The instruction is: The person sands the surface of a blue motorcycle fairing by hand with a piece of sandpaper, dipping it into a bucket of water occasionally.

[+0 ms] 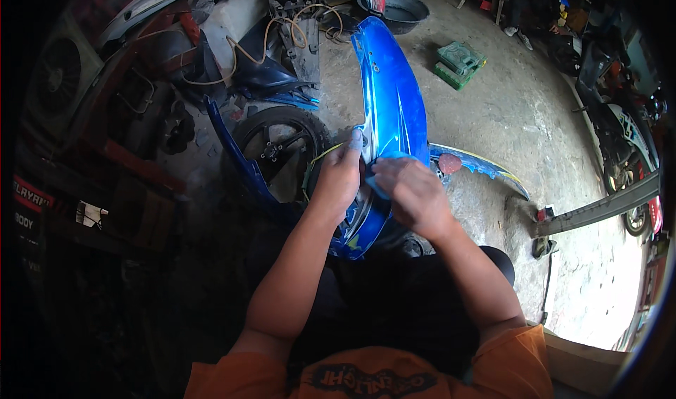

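Observation:
My left hand (339, 175) grips the left edge of an upright blue painted fender-like panel (393, 82), thumb on top near a pale scuffed strip. My right hand (415, 192), slightly blurred, presses a small light-blue pad or cloth (381, 170) on the panel's lower middle, its fingers closed round it. Just right of that hand is a reddish flat piece (449, 163) by a second, long blue panel (493, 168) lying crosswise behind. Another narrow blue panel (239, 153) stands at the left, in front of a black spoked wheel (257, 124).
A green case (458, 65) lies on the concrete floor behind, near a dark basin (401, 22). Body parts and a tan hose (243, 51) crowd the back left. A motorcycle (612, 138) stands at right behind a long metal beam (598, 202). A person's feet (521, 36) show top right.

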Demonstrator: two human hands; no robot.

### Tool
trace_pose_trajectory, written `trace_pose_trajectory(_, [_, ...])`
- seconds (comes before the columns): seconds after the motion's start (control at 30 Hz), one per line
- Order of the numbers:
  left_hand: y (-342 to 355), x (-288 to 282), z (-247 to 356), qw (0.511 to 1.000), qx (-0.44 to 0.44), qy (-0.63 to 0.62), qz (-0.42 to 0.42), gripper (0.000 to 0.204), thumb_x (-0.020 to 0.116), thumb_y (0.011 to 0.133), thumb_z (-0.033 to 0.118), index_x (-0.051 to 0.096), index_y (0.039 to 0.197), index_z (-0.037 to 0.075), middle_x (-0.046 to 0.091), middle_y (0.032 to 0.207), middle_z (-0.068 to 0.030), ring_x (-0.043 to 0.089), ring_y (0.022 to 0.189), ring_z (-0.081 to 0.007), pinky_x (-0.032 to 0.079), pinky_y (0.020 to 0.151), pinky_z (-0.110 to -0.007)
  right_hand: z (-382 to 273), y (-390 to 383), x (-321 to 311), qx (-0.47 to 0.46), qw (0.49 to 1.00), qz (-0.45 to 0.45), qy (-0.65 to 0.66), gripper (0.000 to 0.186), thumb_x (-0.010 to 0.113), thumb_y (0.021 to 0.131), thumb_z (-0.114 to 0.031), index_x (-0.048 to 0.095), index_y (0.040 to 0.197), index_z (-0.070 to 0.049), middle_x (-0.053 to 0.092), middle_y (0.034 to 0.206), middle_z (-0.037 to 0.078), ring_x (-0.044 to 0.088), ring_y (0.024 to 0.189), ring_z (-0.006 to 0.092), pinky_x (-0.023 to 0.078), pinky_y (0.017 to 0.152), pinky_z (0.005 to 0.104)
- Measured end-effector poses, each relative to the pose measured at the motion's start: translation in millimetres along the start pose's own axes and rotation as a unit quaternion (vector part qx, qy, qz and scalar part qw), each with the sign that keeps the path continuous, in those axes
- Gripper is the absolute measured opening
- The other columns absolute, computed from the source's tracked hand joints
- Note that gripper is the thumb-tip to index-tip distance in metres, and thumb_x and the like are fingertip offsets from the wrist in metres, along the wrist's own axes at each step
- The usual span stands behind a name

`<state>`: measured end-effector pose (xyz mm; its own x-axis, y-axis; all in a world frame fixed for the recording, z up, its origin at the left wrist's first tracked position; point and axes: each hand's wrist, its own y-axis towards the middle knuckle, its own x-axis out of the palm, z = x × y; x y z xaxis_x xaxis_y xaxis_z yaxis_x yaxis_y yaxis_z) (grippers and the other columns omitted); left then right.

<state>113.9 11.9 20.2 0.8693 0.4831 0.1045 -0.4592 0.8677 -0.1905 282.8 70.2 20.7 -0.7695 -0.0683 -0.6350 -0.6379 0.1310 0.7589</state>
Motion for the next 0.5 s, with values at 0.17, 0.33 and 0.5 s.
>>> trace_pose_trajectory(0.17, [4, -6, -8, 0.999, -0.020, 0.012, -0.032, 0.058, 0.051, 0.115, 0.056, 0.063, 0.083, 0.009, 0.050, 0.074, 0.0042, 0.043, 0.071, -0.0088, 0.038, 0.066, -0.030, 23, -4, 2, 0.037, 0.996, 0.069, -0.047, 0.040, 0.066, 0.069, 0.014, 0.066, 0.107, 0.005, 0.076, 0.109, 0.022, 0.077, 0.104, 0.0385, 0.062, 0.091, 0.0462])
trace_pose_trajectory(0.33, [1, -2, -2, 1.000, -0.018, -0.016, -0.015, 0.056, 0.052, 0.115, 0.055, 0.064, 0.083, 0.010, 0.046, 0.070, 0.0075, 0.039, 0.064, -0.0058, 0.033, 0.059, -0.028, 11, -1, 0, 0.003, 1.000, 0.026, 0.005, 0.041, 0.065, 0.070, 0.013, 0.067, 0.109, 0.002, 0.077, 0.108, 0.018, 0.077, 0.106, 0.0382, 0.061, 0.093, 0.0468])
trace_pose_trajectory(0.5, [4, -4, -8, 1.000, 0.003, 0.002, -0.012, 0.055, 0.054, 0.115, 0.054, 0.061, 0.080, 0.012, 0.046, 0.069, 0.0075, 0.039, 0.063, -0.0052, 0.032, 0.058, -0.027, 8, 1, -1, 0.002, 0.999, 0.035, -0.037, 0.037, 0.068, 0.072, 0.009, 0.068, 0.109, 0.002, 0.077, 0.113, 0.019, 0.077, 0.106, 0.0382, 0.062, 0.091, 0.0461])
